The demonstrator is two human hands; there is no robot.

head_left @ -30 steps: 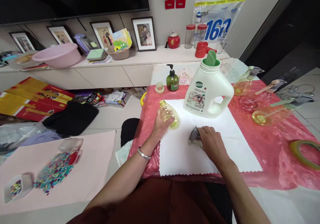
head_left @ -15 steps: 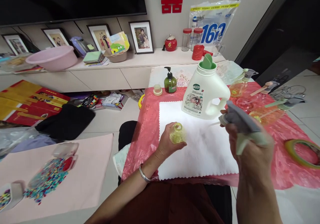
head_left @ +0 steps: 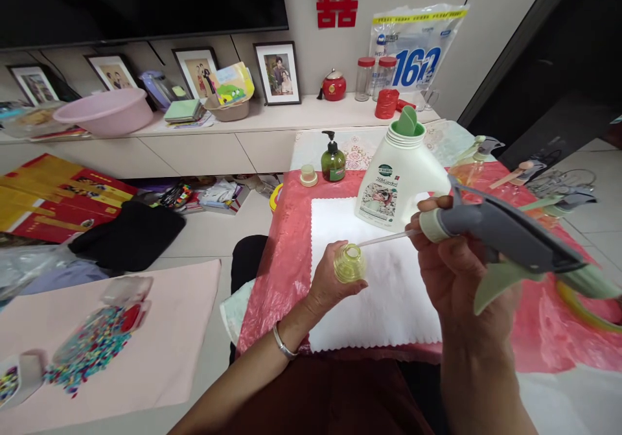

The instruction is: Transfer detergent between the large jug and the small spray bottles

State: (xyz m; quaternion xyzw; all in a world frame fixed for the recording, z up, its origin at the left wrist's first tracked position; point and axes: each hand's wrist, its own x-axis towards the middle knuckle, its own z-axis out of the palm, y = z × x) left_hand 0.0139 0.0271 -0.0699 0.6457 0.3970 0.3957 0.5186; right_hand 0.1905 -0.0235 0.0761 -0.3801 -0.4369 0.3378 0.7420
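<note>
My left hand (head_left: 331,276) is wrapped round a small clear yellow bottle (head_left: 350,268), its uncapped neck tilted up toward me. In my right hand (head_left: 459,263) is a grey and pale green spray nozzle head (head_left: 500,227), lying sideways with its trigger hanging down. Its thin dip tube (head_left: 386,236) points left, and the tip is at the mouth of the yellow bottle; whether it is inside I cannot tell. Just behind stands a large white detergent jug (head_left: 381,185) with a green spout, partly covered by my right fingers.
A white scalloped mat (head_left: 383,312) lies on the red plastic table cover (head_left: 272,279). At the back stand a green pump bottle (head_left: 333,159) and a pale cap (head_left: 308,175). Several spray bottles (head_left: 470,163) and a tape roll (head_left: 590,312) are on the right.
My right hand has turned and brought the spray nozzle head so its tube reaches the bottle's mouth. My left hand keeps the bottle nearly in place.
</note>
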